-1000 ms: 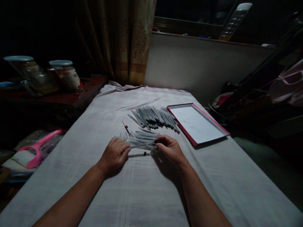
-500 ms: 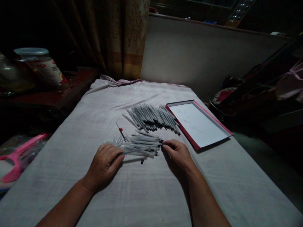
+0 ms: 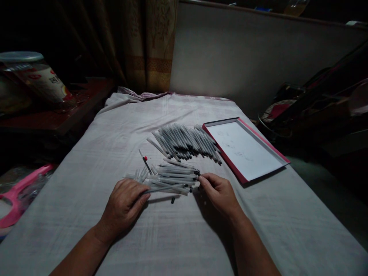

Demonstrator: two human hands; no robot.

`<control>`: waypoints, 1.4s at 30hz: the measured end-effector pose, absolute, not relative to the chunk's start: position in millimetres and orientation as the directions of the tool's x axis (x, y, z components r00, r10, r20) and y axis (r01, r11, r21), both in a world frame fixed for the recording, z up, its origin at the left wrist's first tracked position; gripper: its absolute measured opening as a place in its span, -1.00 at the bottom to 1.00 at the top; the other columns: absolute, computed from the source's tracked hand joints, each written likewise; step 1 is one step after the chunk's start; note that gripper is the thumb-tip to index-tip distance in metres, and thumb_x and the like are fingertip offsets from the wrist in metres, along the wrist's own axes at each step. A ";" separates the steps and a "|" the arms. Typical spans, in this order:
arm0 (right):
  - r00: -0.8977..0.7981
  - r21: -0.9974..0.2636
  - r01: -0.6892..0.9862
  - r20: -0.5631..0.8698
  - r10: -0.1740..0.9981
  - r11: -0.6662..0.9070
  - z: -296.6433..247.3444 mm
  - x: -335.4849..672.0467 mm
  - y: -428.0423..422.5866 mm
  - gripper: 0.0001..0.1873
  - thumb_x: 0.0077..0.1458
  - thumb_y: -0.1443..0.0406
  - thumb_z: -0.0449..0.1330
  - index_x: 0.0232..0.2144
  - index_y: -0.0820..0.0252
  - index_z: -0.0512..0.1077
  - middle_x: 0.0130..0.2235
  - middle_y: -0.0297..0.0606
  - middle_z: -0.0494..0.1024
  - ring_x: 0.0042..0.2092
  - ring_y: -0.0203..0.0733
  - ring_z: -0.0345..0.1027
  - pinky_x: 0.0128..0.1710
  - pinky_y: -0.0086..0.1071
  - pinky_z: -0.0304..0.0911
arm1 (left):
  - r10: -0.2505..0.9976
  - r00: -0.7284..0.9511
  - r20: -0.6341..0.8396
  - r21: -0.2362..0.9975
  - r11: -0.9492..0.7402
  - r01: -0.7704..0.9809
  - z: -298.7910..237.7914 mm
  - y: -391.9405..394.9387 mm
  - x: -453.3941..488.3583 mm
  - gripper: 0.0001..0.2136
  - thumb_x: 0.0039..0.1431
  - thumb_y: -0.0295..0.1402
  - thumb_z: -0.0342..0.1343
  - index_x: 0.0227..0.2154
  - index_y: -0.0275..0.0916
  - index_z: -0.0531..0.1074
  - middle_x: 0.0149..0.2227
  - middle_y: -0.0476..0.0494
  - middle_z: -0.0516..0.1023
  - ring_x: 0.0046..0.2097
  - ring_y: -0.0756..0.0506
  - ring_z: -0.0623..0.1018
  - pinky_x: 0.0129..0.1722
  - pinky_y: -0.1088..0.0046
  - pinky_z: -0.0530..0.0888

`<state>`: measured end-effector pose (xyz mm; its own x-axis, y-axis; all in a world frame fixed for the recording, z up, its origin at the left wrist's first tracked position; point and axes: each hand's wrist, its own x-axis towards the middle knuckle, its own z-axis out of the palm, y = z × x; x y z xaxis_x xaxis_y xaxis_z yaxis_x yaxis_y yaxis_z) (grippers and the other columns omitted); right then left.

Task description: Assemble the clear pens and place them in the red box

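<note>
My left hand (image 3: 125, 205) is closed in a pinch on a clear-barrelled pen (image 3: 166, 188), which points to the right over a loose pile of similar pens (image 3: 178, 172). At the right end of that pile, my right hand (image 3: 217, 191) is closed, thumb against forefinger, beside the black pen ends. Whatever lies between those fingertips is too small to make out. A black pen cap (image 3: 173, 200) lies on the cloth just below the pile. Short clear tubes (image 3: 139, 175) lie by my left knuckles, with a thin dark refill (image 3: 146, 162) and a small red piece (image 3: 145, 158) above them.
Behind the pile lies a wide row of pens (image 3: 184, 142) with dark ends. A shallow red-edged box lid (image 3: 244, 153), white inside, sits to the right. The bed or table wears a pale checked cloth (image 3: 143, 245). At left are a lidded jar (image 3: 43, 82) and a pink plastic piece (image 3: 20, 195).
The view has shifted slightly. My right hand has drawn a little to the right from the black pen ends; my left hand keeps its pinch on the pen.
</note>
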<state>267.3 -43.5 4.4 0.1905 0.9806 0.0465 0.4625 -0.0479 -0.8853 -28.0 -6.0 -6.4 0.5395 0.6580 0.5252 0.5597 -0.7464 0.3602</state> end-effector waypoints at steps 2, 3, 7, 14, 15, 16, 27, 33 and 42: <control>0.105 -0.916 0.395 -0.025 0.994 -0.065 6.2 263.0 -45.9 -0.65 0.15 0.11 0.12 -0.48 0.21 0.53 -0.53 -0.28 0.52 -0.45 -0.20 0.39 -0.44 -0.40 0.25 | 0.654 0.547 0.522 0.356 -0.750 0.558 -5.3 -6.8 -27.7 -0.92 0.28 -0.37 0.09 -0.19 -0.18 0.43 -0.35 -0.06 0.56 -0.29 -0.09 0.51 -0.16 0.30 0.37; 0.063 -0.926 0.372 -0.051 0.997 -0.071 6.5 260.6 -46.9 -0.66 0.16 0.12 0.12 -0.45 0.21 0.55 -0.51 -0.27 0.53 -0.44 -0.21 0.39 -0.43 -0.41 0.25 | 0.652 0.551 0.521 0.351 -0.752 0.558 -4.8 -7.1 -27.5 -0.92 0.29 -0.37 0.08 -0.19 -0.17 0.43 -0.35 -0.06 0.56 -0.29 -0.09 0.51 -0.16 0.29 0.36; -0.048 -0.944 0.321 -0.090 0.995 -0.070 7.5 250.4 -48.9 -0.72 0.14 0.16 0.15 -0.41 0.21 0.57 -0.47 -0.27 0.56 -0.41 -0.22 0.40 -0.40 -0.40 0.26 | 0.633 0.570 0.523 0.331 -0.767 0.549 -4.4 -7.8 -26.9 -0.92 0.30 -0.37 0.07 -0.19 -0.17 0.43 -0.35 -0.06 0.56 -0.29 -0.09 0.51 -0.16 0.28 0.36; 0.019 -0.963 0.244 -0.116 0.993 -0.117 9.3 250.8 -45.5 -0.73 0.04 0.13 0.21 -0.52 0.20 0.52 -0.53 -0.29 0.52 -0.45 -0.23 0.36 -0.42 -0.40 0.24 | 0.634 0.563 0.530 0.319 -0.764 0.560 -3.8 -6.4 -29.5 -0.91 0.29 -0.37 0.07 -0.18 -0.16 0.42 -0.34 -0.06 0.57 -0.29 -0.10 0.53 -0.16 0.28 0.37; 0.060 -0.966 0.229 -0.112 0.992 -0.123 8.9 255.1 -44.2 -0.71 0.02 0.11 0.23 -0.54 0.20 0.52 -0.53 -0.28 0.51 -0.45 -0.22 0.36 -0.43 -0.39 0.24 | 0.639 0.549 0.539 0.309 -0.756 0.576 -3.0 -4.7 -32.4 -0.91 0.29 -0.36 0.07 -0.18 -0.16 0.42 -0.34 -0.07 0.57 -0.29 -0.11 0.53 -0.16 0.28 0.38; 0.106 -0.968 0.215 -0.110 0.988 -0.130 8.4 260.3 -42.9 -0.70 -0.01 0.09 0.25 -0.55 0.20 0.51 -0.54 -0.28 0.51 -0.46 -0.22 0.36 -0.43 -0.39 0.24 | 0.646 0.530 0.550 0.297 -0.744 0.598 -2.0 -2.4 -36.5 -0.91 0.29 -0.35 0.07 -0.19 -0.16 0.43 -0.34 -0.07 0.58 -0.29 -0.12 0.54 -0.17 0.28 0.38; 0.228 -0.942 0.304 -0.075 0.971 -0.144 -4.4 270.9 -34.0 -0.67 -0.01 0.05 0.22 -0.54 0.20 0.52 -0.56 -0.28 0.51 -0.49 -0.22 0.33 -0.47 -0.40 0.22 | 0.679 0.397 0.617 0.227 -0.637 0.736 -2.0 14.1 -72.1 -0.89 0.29 -0.28 0.06 -0.23 -0.15 0.45 -0.36 -0.07 0.59 -0.32 -0.14 0.55 -0.23 0.28 0.40; 0.246 -0.842 0.526 0.021 0.969 -0.116 -4.7 259.8 -38.9 -0.66 0.03 0.07 0.20 -0.62 0.16 0.46 -0.62 -0.34 0.42 -0.52 -0.25 0.28 -0.49 -0.42 0.14 | 0.662 0.481 0.575 0.317 -0.722 0.615 -2.2 0.0 -44.3 -0.88 0.27 -0.31 0.08 -0.22 -0.15 0.49 -0.42 -0.04 0.57 -0.35 -0.10 0.54 -0.19 0.29 0.41; 0.006 -0.929 0.368 -0.041 0.999 -0.040 0.3 233.7 -45.7 -0.45 0.16 -0.05 0.05 -0.68 0.17 0.37 -0.66 -0.36 0.33 -0.57 -0.29 0.21 -0.55 -0.44 0.07 | 0.626 0.560 0.543 0.328 -0.772 0.545 -0.3 -10.5 -22.9 -0.88 0.30 -0.34 0.06 -0.17 -0.15 0.46 -0.40 -0.04 0.54 -0.34 -0.08 0.50 -0.15 0.30 0.38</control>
<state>233.7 -45.7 0.3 0.0063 0.9991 -0.0408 0.3677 -0.0403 -0.9291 -22.9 -10.5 -0.3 0.5604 0.6258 0.5426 0.5446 -0.7720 0.3279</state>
